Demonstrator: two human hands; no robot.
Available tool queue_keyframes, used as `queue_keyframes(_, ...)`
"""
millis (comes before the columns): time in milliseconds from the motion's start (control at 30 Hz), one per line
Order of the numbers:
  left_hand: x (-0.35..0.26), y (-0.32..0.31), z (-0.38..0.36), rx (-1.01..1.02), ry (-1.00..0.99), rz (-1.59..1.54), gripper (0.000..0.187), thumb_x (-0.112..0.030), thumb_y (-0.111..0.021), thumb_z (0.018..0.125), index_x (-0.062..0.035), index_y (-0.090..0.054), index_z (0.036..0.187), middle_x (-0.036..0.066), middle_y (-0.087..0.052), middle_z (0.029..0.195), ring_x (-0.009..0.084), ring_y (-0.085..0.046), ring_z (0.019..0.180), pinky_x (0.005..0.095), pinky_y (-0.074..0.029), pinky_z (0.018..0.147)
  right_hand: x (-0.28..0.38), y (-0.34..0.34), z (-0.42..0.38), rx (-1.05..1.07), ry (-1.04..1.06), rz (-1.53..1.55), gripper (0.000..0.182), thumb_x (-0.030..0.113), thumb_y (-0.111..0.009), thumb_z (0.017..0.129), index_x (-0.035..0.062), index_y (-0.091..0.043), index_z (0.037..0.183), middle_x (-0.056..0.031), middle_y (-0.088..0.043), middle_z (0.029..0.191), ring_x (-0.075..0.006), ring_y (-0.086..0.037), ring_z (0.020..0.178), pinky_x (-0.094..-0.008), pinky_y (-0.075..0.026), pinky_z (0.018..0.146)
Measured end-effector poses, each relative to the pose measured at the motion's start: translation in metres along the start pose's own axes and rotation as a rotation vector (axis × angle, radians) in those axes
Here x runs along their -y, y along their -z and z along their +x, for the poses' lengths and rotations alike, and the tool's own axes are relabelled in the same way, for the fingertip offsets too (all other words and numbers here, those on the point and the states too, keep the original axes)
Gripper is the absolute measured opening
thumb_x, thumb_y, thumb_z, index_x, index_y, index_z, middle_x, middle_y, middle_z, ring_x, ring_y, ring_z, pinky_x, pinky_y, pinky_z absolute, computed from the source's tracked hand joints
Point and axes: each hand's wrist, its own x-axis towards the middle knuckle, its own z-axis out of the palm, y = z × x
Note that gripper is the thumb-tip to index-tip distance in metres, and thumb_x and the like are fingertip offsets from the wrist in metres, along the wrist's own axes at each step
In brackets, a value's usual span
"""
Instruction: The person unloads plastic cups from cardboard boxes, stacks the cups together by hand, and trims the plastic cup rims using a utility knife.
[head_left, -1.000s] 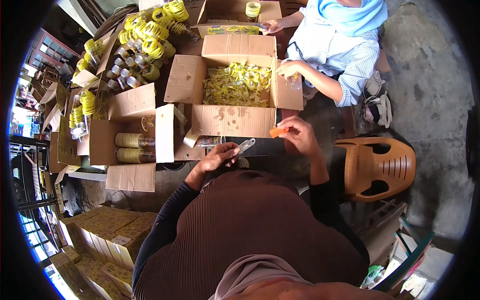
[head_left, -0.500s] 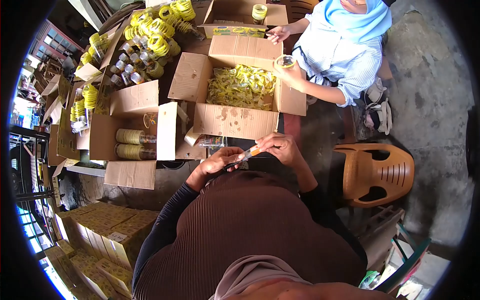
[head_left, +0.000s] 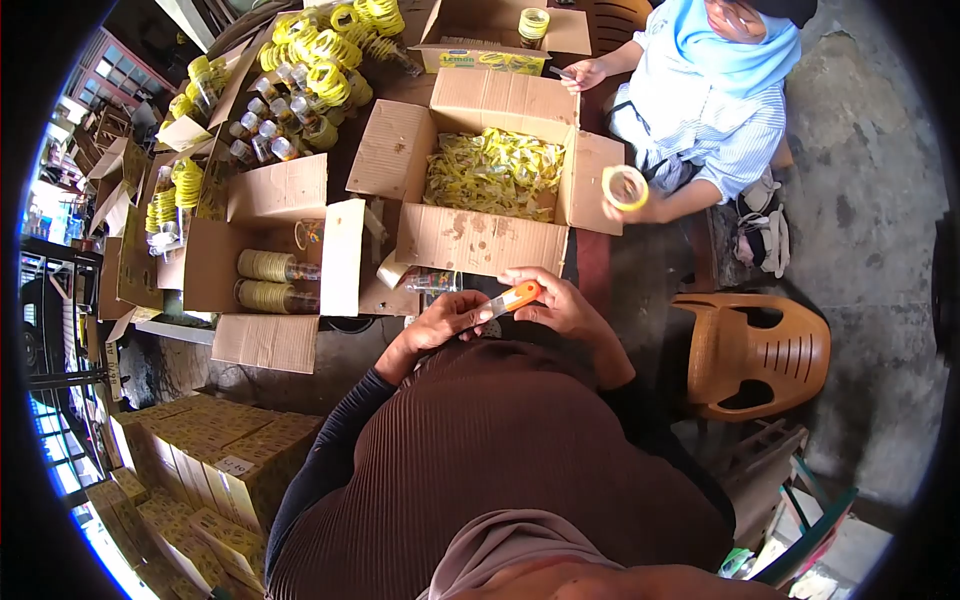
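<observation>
Close in front of my chest, an orange-handled cutter [head_left: 519, 296] lies slanted between my hands. My left hand [head_left: 452, 318] is closed round its lower-left, grey end. My right hand [head_left: 562, 305] pinches the rounded orange end between thumb and fingers. Just above my left hand, a clear bottle [head_left: 433, 282] with printed marks lies on its side at the table edge. Beyond my hands stands an open cardboard box [head_left: 480, 241] full of small yellow-and-clear wrapped pieces [head_left: 493, 170].
At the left, an open box [head_left: 268, 343] holds yellow-ringed bottles [head_left: 265, 265]. More bottles [head_left: 275, 125] and yellow rings [head_left: 335, 45] lie behind. A co-worker [head_left: 715, 110] at the upper right holds a yellow roll [head_left: 625, 188]. An orange chair [head_left: 755, 355] stands right.
My right fingers have spread around the orange end, which shows more fully. The co-worker's hand with the yellow roll has moved right and down. The view has shifted slightly.
</observation>
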Motion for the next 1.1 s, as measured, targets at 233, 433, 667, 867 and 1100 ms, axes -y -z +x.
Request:
queue_keyframes(233,-0.005,-0.006,0.001,-0.009,-0.036,0.158,0.032,-0.028,-0.064,0.091,-0.0012,-0.059,0.107,-0.003,-0.058,0.082,0.0039,-0.050,0.071,0.0197,-0.040,0.062,-0.014,0.003,0.000,0.201,-0.152,-0.290,0.044,0.013,-0.064,0.090,-0.0031,-0.048,0.128,-0.0112,-0.058,0.125,-0.0134,-0.054,0.113,-0.0282,-0.044,0.095)
queue_keyframes(433,0.014,0.005,0.001,-0.072,0.028,0.131,0.031,-0.029,-0.065,0.091,-0.0014,-0.059,0.102,-0.001,-0.058,0.083,0.0056,-0.052,0.075,0.0219,-0.042,0.068,-0.045,0.013,-0.004,0.072,-0.118,-0.263,0.054,0.012,-0.064,0.090,-0.0007,-0.041,0.137,-0.0117,-0.054,0.130,-0.0162,-0.053,0.114,-0.0296,-0.045,0.095)
queue_keyframes(667,0.077,0.061,-0.026,-0.356,0.140,0.257,0.035,-0.035,-0.064,0.090,-0.0017,-0.062,0.100,0.003,-0.063,0.084,0.0077,-0.057,0.075,0.0237,-0.044,0.068,-0.094,0.109,-0.021,-0.822,-0.009,-0.184,0.016,0.009,-0.053,0.094,0.0016,-0.058,0.108,-0.0104,-0.065,0.101,-0.0170,-0.064,0.088,-0.0298,-0.053,0.076)
queue_keyframes(867,0.194,0.117,-0.065,-0.747,0.054,0.119,0.033,-0.032,-0.064,0.089,-0.0015,-0.062,0.100,0.004,-0.062,0.082,0.0097,-0.056,0.070,0.0251,-0.044,0.061,-0.199,0.131,-0.026,-0.607,-0.096,-0.856,0.020,0.007,-0.063,0.083,-0.0012,-0.060,0.101,-0.0151,-0.066,0.090,-0.0291,-0.064,0.076,-0.0327,-0.052,0.067)
queue_keyframes(1100,0.241,0.182,-0.044,-1.105,-0.048,-0.140,0.026,-0.011,-0.062,0.085,-0.0016,-0.057,0.109,0.005,-0.060,0.083,0.0132,-0.059,0.073,0.0265,-0.046,0.062,-0.209,0.103,0.002,-0.532,0.038,-1.315,0.027,0.008,-0.065,0.073,0.0004,-0.059,0.098,-0.0213,-0.056,0.095,-0.0400,-0.054,0.092,-0.0477,-0.048,0.079)
